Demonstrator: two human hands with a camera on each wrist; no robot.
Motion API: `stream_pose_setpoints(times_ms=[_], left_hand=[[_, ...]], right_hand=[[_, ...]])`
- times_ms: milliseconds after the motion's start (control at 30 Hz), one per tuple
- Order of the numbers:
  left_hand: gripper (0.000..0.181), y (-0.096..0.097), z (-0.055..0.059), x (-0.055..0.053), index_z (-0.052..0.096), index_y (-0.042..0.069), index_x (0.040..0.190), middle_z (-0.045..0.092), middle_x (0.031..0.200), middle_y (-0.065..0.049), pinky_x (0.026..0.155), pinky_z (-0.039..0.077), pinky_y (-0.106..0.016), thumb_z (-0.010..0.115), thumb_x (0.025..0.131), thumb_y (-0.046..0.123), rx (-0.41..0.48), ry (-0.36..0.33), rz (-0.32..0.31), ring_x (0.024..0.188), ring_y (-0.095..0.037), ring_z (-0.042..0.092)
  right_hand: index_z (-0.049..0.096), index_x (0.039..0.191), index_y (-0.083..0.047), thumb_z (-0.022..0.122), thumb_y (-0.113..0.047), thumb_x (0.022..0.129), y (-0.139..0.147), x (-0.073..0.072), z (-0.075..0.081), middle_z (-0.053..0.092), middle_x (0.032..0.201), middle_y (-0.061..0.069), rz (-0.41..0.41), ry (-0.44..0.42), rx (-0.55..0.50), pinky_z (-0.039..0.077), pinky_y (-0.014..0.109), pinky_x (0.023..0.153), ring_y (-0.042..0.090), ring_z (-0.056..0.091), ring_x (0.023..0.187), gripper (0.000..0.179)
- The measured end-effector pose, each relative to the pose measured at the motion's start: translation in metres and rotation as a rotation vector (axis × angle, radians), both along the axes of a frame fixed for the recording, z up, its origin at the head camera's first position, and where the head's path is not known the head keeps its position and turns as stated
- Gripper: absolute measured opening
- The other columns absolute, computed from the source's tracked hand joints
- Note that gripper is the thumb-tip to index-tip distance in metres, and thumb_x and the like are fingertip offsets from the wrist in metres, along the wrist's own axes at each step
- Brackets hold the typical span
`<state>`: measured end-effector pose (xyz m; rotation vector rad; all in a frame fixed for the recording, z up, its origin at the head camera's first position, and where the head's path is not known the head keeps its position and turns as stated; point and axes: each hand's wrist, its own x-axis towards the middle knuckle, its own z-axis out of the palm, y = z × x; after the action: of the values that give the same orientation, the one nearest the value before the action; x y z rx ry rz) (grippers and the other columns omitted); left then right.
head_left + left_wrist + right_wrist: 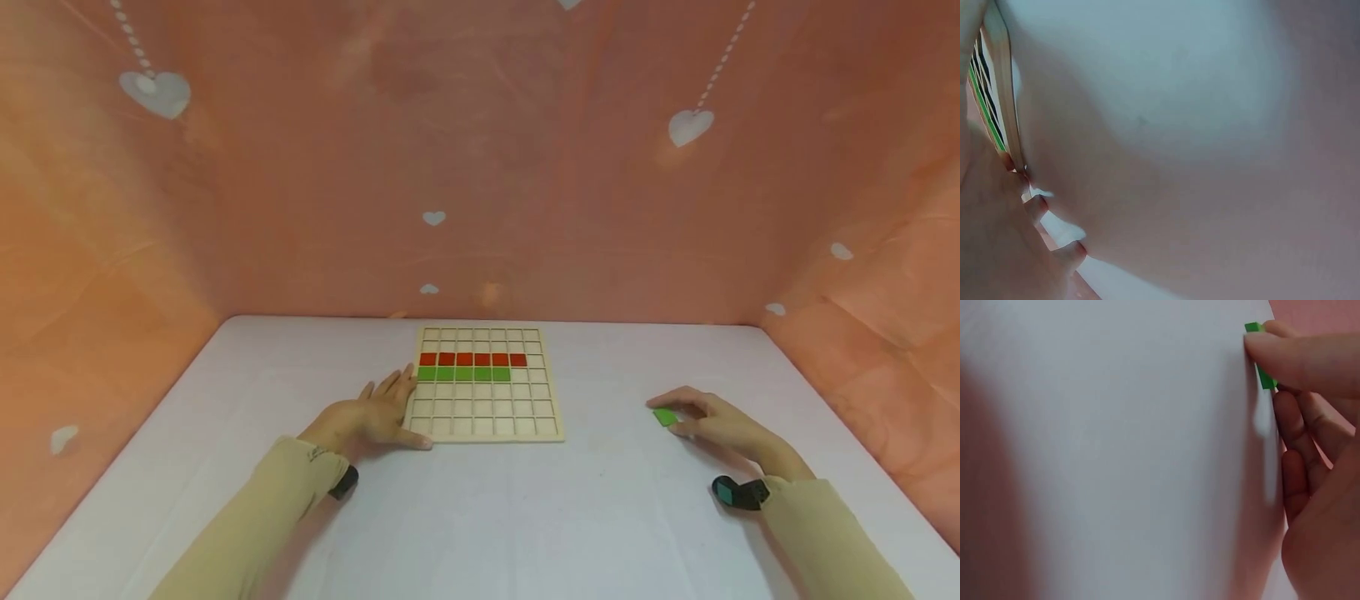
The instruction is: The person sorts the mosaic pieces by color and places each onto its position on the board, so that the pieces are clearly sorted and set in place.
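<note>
A pale wooden grid board point(483, 428) lies on the table, with a row of red square tiles point(464, 360) and, directly below it, a shorter row of green square tiles point(464, 375). My left hand point(378, 412) rests at the board's left edge, fingers spread and straight, thumb at the near left corner. In the left wrist view the board's side edge point(1004, 81) shows close to the fingers. To the right of the board, my right hand point(716, 423) pinches a green square tile point(664, 417) between thumb and fingers, low over the table. The right wrist view shows this green tile point(1266, 375) edge-on.
A white cloth covers the table point(480, 517). Orange-pink fabric point(480, 167) with white hearts hangs along the back and both sides. Each forearm, in a beige sleeve point(258, 517), wears a black wrist device point(741, 493).
</note>
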<state>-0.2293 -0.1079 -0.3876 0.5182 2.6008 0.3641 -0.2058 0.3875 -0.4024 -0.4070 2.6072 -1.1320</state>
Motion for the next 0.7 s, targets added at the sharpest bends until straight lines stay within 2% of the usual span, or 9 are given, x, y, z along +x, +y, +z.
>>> stream_pose_setpoints(times_ms=[300,367,467,533,700], left_hand=[[0.109,0.0005,0.0025,0.0014,0.005,-0.004,0.151,-0.006,0.16,-0.022,0.116,0.003,-0.062,0.067,0.083,0.054,0.009,-0.01,0.006,0.147,-0.04,-0.001],[0.11,0.0003,0.0021,0.0011,0.004,-0.004,0.151,-0.007,0.16,-0.021,0.116,0.003,-0.061,0.066,0.083,0.055,0.002,-0.012,0.012,0.147,-0.039,-0.002],[0.11,-0.0003,-0.0005,-0.0005,0.002,-0.003,0.152,-0.009,0.16,-0.02,0.117,0.0,-0.06,0.065,0.083,0.056,0.004,-0.016,0.009,0.148,-0.038,-0.005],[0.111,-0.0006,-0.0035,-0.0019,0.002,-0.002,0.152,-0.01,0.16,-0.02,0.116,-0.001,-0.06,0.065,0.082,0.058,0.019,-0.016,0.007,0.148,-0.038,-0.006],[0.114,-0.0003,-0.0064,-0.0039,0.0,0.001,0.153,-0.012,0.161,-0.016,0.117,-0.003,-0.058,0.065,0.081,0.06,0.014,-0.013,0.021,0.148,-0.034,-0.008]], right_hand=[[0.06,0.128,-0.012,0.065,-0.022,0.09,-0.0043,-0.0027,0.0006,0.048,0.137,0.016,-0.008,-0.013,0.036,0.044,0.023,0.087,0.017,0.042,0.114,0.04],[0.059,0.128,-0.011,0.066,-0.022,0.09,-0.0053,-0.0033,0.0001,0.047,0.137,0.017,-0.004,-0.007,0.045,0.044,0.029,0.09,0.022,0.041,0.116,0.041],[0.06,0.126,-0.011,0.067,-0.023,0.088,-0.005,-0.0039,0.0001,0.048,0.134,0.017,-0.015,0.026,0.074,0.043,0.035,0.093,0.023,0.042,0.117,0.04],[0.061,0.124,-0.011,0.068,-0.024,0.087,-0.0039,-0.0037,0.0005,0.05,0.131,0.014,-0.03,0.047,0.091,0.043,0.034,0.093,0.02,0.044,0.115,0.039],[0.063,0.12,-0.011,0.069,-0.025,0.087,-0.002,-0.0051,0.0012,0.054,0.126,0.012,-0.033,0.046,0.092,0.044,0.019,0.084,0.008,0.046,0.106,0.036]])
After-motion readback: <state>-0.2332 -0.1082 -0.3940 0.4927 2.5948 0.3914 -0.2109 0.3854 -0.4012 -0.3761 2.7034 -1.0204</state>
